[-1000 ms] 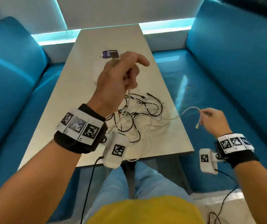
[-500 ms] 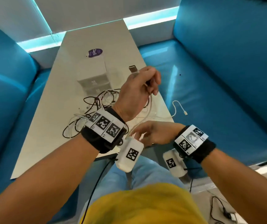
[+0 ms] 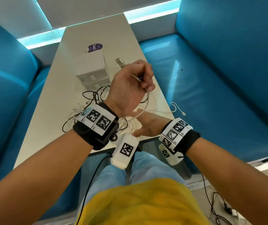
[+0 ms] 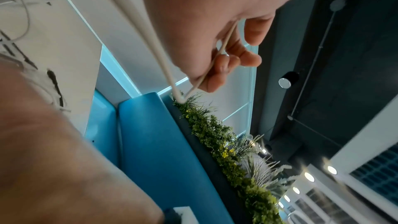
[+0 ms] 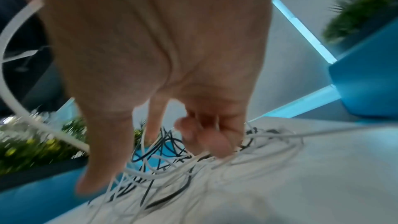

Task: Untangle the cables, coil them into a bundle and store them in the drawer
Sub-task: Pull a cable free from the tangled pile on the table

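My left hand [image 3: 143,82] is raised over the table, fingers curled round a white cable [image 3: 148,98] whose USB plug [image 3: 119,62] sticks out past the knuckles. In the left wrist view the cable [image 4: 155,40] folds back under the left hand [image 4: 232,57]. From the fist it drops to my right hand [image 3: 136,129], tucked under the left wrist at the table's near edge. My right hand [image 5: 193,139] curls over white strands of the tangle [image 5: 172,168]. Black and white cables [image 3: 96,101] lie knotted in front of the white drawer unit [image 3: 92,70].
The pale table [image 3: 52,111] stands between blue sofa seats [image 3: 211,95]. A purple sticker [image 3: 95,47] lies behind the drawer unit. One white cable end [image 3: 178,109] hangs off the table's right edge. More cables lie on the floor [image 3: 219,213] at lower right.
My right hand came in from beyond the table's right edge to under my left wrist. My left hand swung right and nearer, keeping its grip on the white cable.
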A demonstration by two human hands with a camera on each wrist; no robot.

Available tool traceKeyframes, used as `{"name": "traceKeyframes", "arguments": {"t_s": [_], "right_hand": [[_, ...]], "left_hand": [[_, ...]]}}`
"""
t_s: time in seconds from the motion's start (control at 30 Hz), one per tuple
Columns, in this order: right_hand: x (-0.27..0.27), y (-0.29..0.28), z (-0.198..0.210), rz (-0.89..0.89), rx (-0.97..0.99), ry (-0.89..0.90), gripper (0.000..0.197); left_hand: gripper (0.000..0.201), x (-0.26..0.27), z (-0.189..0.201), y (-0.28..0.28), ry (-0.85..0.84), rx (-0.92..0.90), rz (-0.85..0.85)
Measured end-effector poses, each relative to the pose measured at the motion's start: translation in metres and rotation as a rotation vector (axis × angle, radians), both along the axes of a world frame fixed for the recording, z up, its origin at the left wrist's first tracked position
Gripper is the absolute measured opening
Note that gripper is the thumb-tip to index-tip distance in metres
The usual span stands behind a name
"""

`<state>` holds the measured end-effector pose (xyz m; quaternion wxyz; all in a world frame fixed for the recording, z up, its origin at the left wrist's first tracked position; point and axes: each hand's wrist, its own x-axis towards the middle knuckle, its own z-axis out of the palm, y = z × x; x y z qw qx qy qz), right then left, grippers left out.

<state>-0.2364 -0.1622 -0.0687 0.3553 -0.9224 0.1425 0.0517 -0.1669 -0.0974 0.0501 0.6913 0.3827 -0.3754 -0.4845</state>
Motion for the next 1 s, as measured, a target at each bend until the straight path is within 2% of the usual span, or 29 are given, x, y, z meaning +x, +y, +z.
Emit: {"name": "traceKeyframes", "arguments": {"t_s": [0.03, 0.1, 0.17, 0.23, 0.33, 0.47, 0.53, 0.6, 0.67, 0.8, 0.93, 1.0], "right_hand": [[0.0, 0.002, -0.002, 0.061, -0.07, 0.073, 0.045], [-0.001, 0.003, 0.0, 0.083, -0.112, 0.082, 0.019], [-0.005, -0.002, 0.007, -0.016, -0.121, 0.019, 0.019], [-0.012, -0.016, 0.016, -0.162, -0.212, -0.052, 0.02], [-0.024, -0.04, 0.025, -0.383, -0.293, -0.062, 0.015], [-0.038, -0.052, 0.027, -0.529, -0.175, -0.081, 0.009], [-0.045, -0.051, 0.027, -0.53, -0.099, -0.053, 0.011], [-0.054, -0.05, 0.027, -0.473, -0.06, 0.071, 0.01], [-0.062, -0.05, 0.024, -0.401, -0.047, 0.228, 0.008], [-0.076, -0.047, 0.015, -0.282, -0.061, 0.515, 0.016], [-0.08, -0.045, 0.016, -0.28, 0.029, 0.491, 0.005], [-0.074, -0.045, 0.021, -0.277, -0.002, 0.43, 0.022]], "left_hand": [[0.023, 0.001, 0.0, 0.002, 0.027, -0.007, -0.037], [0.021, 0.005, 0.001, 0.006, 0.055, -0.003, -0.082], [0.02, 0.011, 0.001, 0.008, 0.052, 0.01, -0.091], [0.018, 0.017, 0.001, 0.012, 0.024, 0.017, -0.092], [0.017, 0.023, 0.0, 0.013, -0.028, 0.065, -0.071], [0.025, 0.027, -0.006, 0.015, -0.063, 0.145, 0.059], [0.017, 0.03, -0.008, 0.015, -0.036, 0.164, 0.164], [0.01, 0.035, -0.008, 0.015, 0.008, 0.175, 0.247], [0.013, 0.042, -0.008, 0.016, 0.024, 0.183, 0.273], [0.028, 0.05, -0.01, 0.018, -0.028, 0.161, 0.235], [0.031, 0.045, -0.012, 0.017, -0.026, 0.102, 0.208], [0.03, 0.038, -0.016, 0.016, -0.011, 0.106, 0.163]]}}
